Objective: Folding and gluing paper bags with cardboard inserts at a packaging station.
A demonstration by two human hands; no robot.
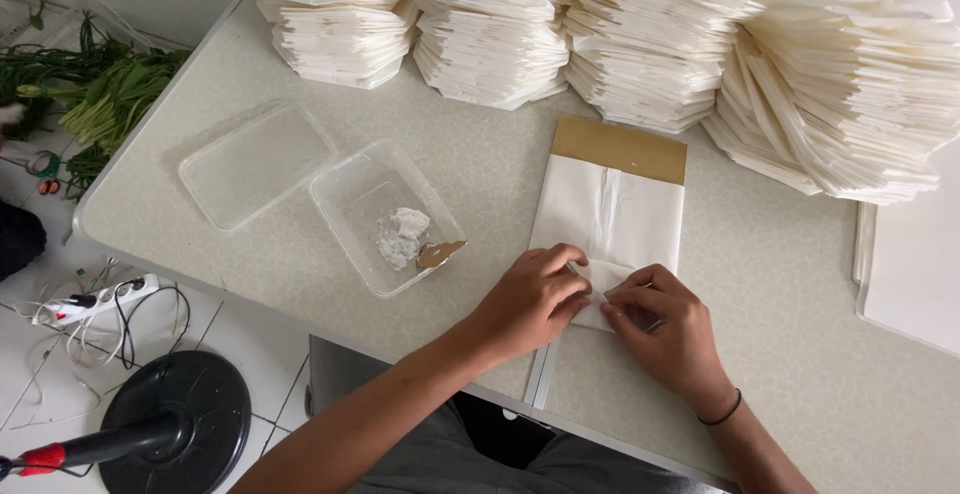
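A white paper sheet (610,216) lies folded over a brown cardboard strip (620,148) on the speckled table (780,284). My left hand (530,299) and my right hand (665,329) meet at the sheet's near end, fingertips pinching and pressing a small fold there. A black band circles my right wrist. Left of my left hand stands a clear plastic tub (385,216) holding a lump of white paste (402,235) and a small spatula (438,254).
The tub's clear lid (255,164) lies further left. Several tall stacks of folded white paper (640,39) line the table's far edge. Flat white sheets (915,264) sit at the right. On the floor: green leaves (95,94), a power strip (95,301), a black fan base (175,419).
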